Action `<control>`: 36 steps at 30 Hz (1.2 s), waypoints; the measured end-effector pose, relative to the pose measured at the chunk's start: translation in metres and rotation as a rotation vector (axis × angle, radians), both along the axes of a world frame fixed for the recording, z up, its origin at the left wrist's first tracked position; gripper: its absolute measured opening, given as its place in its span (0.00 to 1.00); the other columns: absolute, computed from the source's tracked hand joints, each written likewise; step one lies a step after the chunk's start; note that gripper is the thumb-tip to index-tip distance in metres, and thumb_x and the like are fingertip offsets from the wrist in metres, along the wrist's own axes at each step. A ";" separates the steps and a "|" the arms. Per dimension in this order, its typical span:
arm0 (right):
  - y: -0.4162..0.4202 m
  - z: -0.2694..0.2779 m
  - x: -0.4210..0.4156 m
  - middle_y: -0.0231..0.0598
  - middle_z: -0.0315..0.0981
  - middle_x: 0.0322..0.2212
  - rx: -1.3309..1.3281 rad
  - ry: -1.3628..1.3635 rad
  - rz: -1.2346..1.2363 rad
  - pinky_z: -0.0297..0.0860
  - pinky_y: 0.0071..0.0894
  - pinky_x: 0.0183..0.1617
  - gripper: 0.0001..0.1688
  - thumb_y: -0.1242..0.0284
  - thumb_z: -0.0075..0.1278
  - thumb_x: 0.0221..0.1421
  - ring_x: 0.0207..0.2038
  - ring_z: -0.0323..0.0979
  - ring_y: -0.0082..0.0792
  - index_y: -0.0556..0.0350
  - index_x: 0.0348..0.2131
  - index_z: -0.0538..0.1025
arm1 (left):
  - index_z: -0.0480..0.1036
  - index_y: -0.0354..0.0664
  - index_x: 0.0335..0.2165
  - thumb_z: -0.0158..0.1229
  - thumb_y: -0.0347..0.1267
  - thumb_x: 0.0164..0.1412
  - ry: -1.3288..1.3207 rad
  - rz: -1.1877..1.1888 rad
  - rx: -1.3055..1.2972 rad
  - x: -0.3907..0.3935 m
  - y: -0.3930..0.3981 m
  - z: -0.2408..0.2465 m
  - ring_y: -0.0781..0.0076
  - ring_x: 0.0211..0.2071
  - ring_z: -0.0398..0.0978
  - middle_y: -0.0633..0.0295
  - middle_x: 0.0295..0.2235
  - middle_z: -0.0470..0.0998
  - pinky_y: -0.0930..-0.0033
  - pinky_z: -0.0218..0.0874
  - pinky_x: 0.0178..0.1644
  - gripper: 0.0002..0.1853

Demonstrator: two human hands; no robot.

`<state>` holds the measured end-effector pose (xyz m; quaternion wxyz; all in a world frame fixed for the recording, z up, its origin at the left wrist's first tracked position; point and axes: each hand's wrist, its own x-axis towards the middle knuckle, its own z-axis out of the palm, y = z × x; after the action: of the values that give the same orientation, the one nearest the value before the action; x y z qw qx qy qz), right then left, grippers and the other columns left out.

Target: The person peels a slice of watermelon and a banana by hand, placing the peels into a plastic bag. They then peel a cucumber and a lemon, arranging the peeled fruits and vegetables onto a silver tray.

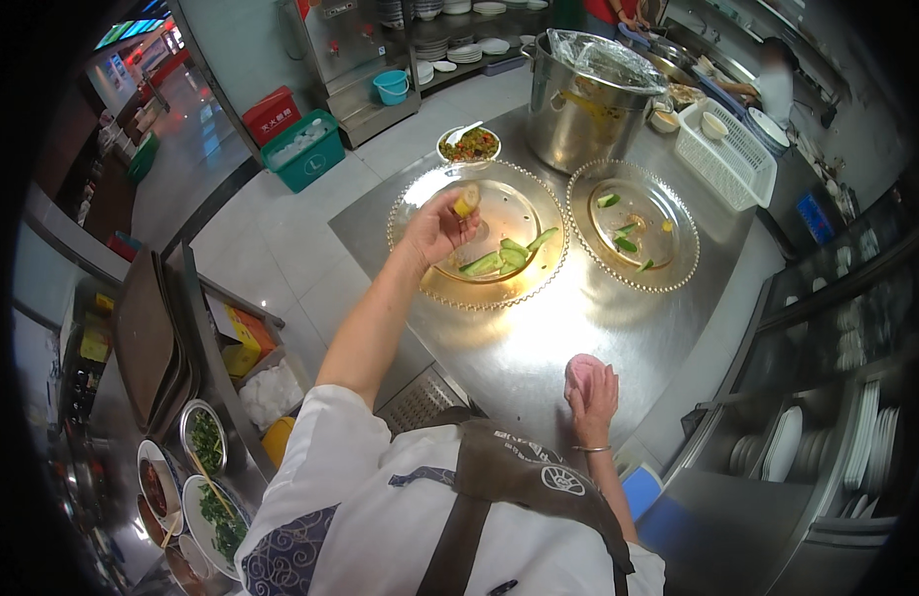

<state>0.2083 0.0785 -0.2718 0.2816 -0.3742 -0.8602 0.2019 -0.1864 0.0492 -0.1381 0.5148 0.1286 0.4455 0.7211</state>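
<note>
My left hand (438,229) pinches a short chunk of yellow food (467,202), perhaps corn, its pale cut end facing up. The hand is over a large clear plate with a beaded gold rim (470,296). Cucumber pieces (505,258) lie on that plate's near right part. A second beaded plate (675,257) stands to its right and bears a few green scraps (626,243) and a small yellow bit. Close to my body, my right hand (596,402) holds a folded pink cloth (583,370) against the stainless steel table (504,357).
Behind the plates stand a tall steel pot (589,123) covered with plastic film and a bowl of chopped food (470,146) with a white spoon. A white plastic basket (727,160) is at the right. Bowls of greens (219,514) are at left. People work at the back.
</note>
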 end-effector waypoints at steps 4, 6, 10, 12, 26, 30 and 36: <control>0.001 0.091 -0.040 0.48 0.65 0.40 -0.484 0.378 -0.111 0.62 0.33 0.44 0.24 0.76 0.49 0.46 0.41 0.65 0.39 0.64 0.45 0.64 | 0.70 0.40 0.34 0.54 0.32 0.49 0.731 0.132 -0.175 0.034 -0.011 -0.001 0.77 0.26 0.71 0.64 0.26 0.72 0.78 0.64 0.28 0.12; 0.009 0.095 -0.074 0.40 0.70 0.32 -0.616 0.542 0.043 0.67 0.21 0.32 0.18 0.79 0.45 0.50 0.31 0.70 0.27 0.66 0.42 0.65 | 0.70 0.40 0.29 0.55 0.32 0.48 1.121 0.244 -0.116 0.063 -0.005 -0.017 0.76 0.29 0.69 0.65 0.27 0.70 0.75 0.60 0.32 0.09; 0.005 0.137 -0.123 0.39 0.69 0.30 -0.832 0.702 0.205 0.67 0.20 0.32 0.15 0.78 0.45 0.51 0.30 0.68 0.25 0.67 0.40 0.67 | 0.66 0.40 0.32 0.58 0.29 0.41 1.571 0.224 0.152 0.132 -0.021 -0.001 0.60 0.28 0.66 0.57 0.27 0.66 0.66 0.60 0.30 0.15; 0.007 0.143 -0.136 0.37 0.68 0.29 -0.847 0.714 0.187 0.66 0.19 0.31 0.13 0.77 0.46 0.50 0.27 0.66 0.21 0.67 0.38 0.67 | 0.65 0.40 0.30 0.59 0.28 0.38 1.578 0.241 0.215 0.149 -0.033 0.008 0.61 0.26 0.66 0.60 0.25 0.64 0.66 0.60 0.29 0.16; -0.001 0.142 -0.130 0.42 0.69 0.28 -1.044 0.738 0.157 0.68 0.19 0.29 0.12 0.81 0.47 0.47 0.27 0.68 0.25 0.71 0.35 0.69 | 0.67 0.39 0.35 0.58 0.28 0.44 1.367 0.268 0.066 0.169 -0.054 -0.004 0.64 0.31 0.68 0.60 0.29 0.66 0.68 0.62 0.31 0.16; -0.002 0.140 -0.124 0.43 0.70 0.29 -0.984 0.692 0.158 0.68 0.19 0.30 0.14 0.81 0.48 0.45 0.28 0.70 0.28 0.72 0.35 0.69 | 0.69 0.39 0.35 0.57 0.28 0.46 1.269 0.195 0.034 0.166 -0.057 -0.008 0.65 0.32 0.68 0.59 0.29 0.68 0.69 0.62 0.32 0.13; -0.003 0.136 -0.118 0.42 0.71 0.27 -0.730 0.523 0.210 0.67 0.19 0.30 0.12 0.81 0.49 0.43 0.27 0.69 0.26 0.71 0.32 0.71 | 0.69 0.37 0.33 0.55 0.29 0.49 1.099 0.145 -0.021 0.170 -0.066 -0.006 0.65 0.28 0.70 0.57 0.27 0.71 0.69 0.62 0.32 0.11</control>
<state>0.0903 0.0753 -0.1360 0.3169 -0.2962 -0.6661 0.6067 -0.0169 -0.0165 -0.1437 0.1569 0.4499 0.6632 0.5772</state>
